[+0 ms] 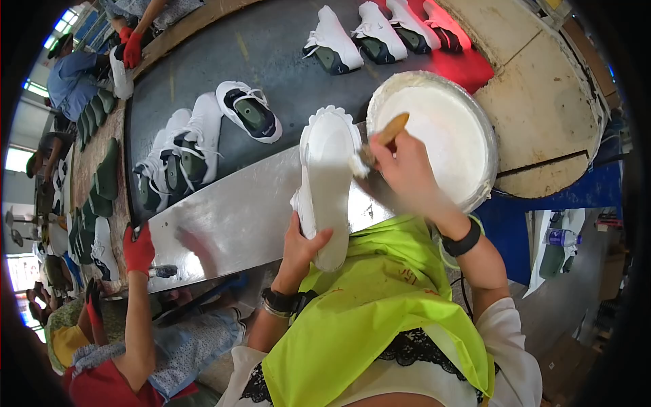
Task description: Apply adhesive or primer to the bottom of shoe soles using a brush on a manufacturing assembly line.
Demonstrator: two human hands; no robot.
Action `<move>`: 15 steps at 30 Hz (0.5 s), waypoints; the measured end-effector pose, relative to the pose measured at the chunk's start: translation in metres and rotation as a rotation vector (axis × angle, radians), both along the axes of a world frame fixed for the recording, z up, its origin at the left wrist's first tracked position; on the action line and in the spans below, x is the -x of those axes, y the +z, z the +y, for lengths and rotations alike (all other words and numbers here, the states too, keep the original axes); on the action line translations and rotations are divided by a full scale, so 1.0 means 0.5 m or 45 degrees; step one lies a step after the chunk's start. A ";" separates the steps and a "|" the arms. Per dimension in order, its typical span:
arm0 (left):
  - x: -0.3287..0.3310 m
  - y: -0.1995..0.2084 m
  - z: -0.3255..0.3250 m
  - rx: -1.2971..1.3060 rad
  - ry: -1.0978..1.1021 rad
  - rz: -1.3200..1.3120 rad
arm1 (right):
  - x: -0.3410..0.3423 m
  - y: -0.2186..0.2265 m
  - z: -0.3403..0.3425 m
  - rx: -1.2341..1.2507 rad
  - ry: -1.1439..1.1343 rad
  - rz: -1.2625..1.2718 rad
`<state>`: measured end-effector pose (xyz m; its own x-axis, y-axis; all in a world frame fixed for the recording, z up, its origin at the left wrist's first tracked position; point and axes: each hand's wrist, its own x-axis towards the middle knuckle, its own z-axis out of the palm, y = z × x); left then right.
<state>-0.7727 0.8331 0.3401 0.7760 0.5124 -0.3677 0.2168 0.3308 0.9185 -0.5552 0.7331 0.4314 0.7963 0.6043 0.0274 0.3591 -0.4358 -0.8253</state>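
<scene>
My left hand (298, 247) grips the heel end of a white shoe sole (329, 190), thumb across its face. The sole lies lengthwise away from me, with a scalloped rim round its toe. A wet-looking white coat covers the toe part. In my right hand (412, 169) is a brush (393, 127) with a wooden handle, its bristles loaded with white paste and close beside the sole's right edge; whether they touch it I cannot tell. Just beyond that hand stands a round tub (489, 136) of white liquid, its rim crusted.
White sneakers (203, 132) on green lasts sit on the dark conveyor belt (196, 68), with more (380, 34) at its far end. A metal ledge (224, 210) runs along the near side. At left, a co-worker's red-gloved hand (139, 247) reaches over the ledge.
</scene>
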 end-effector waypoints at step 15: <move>-0.021 -0.003 -0.015 0.004 0.030 0.015 | -0.014 -0.010 0.142 -0.291 -0.153 -0.222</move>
<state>-0.7620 0.8258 0.3385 0.7594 0.5292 -0.3785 0.2199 0.3388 0.9148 -0.5482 0.8041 0.4262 0.8332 0.4681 0.2943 0.4609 -0.2938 -0.8374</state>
